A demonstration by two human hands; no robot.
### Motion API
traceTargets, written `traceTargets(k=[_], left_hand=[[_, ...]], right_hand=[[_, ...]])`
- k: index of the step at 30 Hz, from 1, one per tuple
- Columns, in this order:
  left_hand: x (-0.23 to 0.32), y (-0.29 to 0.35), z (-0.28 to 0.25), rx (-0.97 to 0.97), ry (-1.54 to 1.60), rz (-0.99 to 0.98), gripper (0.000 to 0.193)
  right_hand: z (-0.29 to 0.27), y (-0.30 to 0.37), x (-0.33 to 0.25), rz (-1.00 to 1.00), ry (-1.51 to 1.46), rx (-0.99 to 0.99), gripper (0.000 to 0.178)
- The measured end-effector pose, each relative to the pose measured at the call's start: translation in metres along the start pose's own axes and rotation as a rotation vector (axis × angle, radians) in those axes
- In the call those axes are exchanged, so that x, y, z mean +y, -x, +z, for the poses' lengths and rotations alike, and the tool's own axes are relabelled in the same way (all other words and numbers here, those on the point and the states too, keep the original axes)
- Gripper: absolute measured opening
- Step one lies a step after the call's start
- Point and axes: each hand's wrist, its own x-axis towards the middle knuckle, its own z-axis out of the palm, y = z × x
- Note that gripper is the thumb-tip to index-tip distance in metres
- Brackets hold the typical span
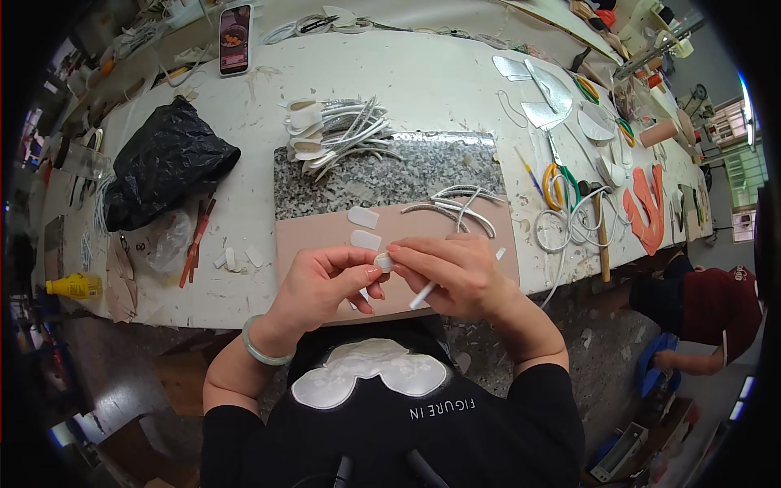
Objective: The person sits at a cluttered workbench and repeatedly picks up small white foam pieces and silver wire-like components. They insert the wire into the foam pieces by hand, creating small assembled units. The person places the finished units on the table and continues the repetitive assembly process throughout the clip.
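My left hand (321, 285) and my right hand (457, 275) meet over the near edge of a pinkish-tan board (305, 236). Between their fingertips, both pinch a small white tab (383, 263). A white cord-like strip (422, 294) sticks out below my right fingers; whether it joins the tab is hidden. Just beyond my hands lie two loose white tabs with rounded ends, a farther one (363, 216) and a nearer one (366, 240). Several silver and white straps (468, 213) are spread out right of them. A bundle of similar straps (346, 130) rests on the speckled granite slab (423, 167).
On the left are a black plastic bag (167, 159), red strips (195, 244) and a yellow bottle (75, 285). A phone (235, 41) stands at the back. Scissors (555, 183), a hammer (603, 236) and white cord (553, 232) lie right. A co-worker (700, 313) is at far right.
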Motion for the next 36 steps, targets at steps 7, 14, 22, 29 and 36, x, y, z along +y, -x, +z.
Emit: traceTargets(k=[7,14,22,29,36], left_hand=[[-0.010,0.006,-0.002,0.033,-0.106,-0.002,0.024],[-0.016,0.002,-0.007,0.068,-0.157,-0.008,0.022],[-0.020,0.007,-0.026,0.132,0.177,-0.130,0.017],[-0.022,0.003,-0.020,0.023,0.337,-0.301,0.018],[-0.037,0.012,-0.002,0.138,-0.096,0.506,0.024]], right_hand=[[-0.009,-0.015,-0.003,-0.078,0.169,-0.403,0.030],[0.017,-0.002,-0.008,0.016,0.163,-0.338,0.024],[-0.003,0.039,0.014,0.620,-0.745,-0.057,0.010],[0.017,0.014,-0.013,0.301,-0.285,0.046,0.024],[0.019,0.019,-0.015,0.552,-0.618,-0.079,0.017]])
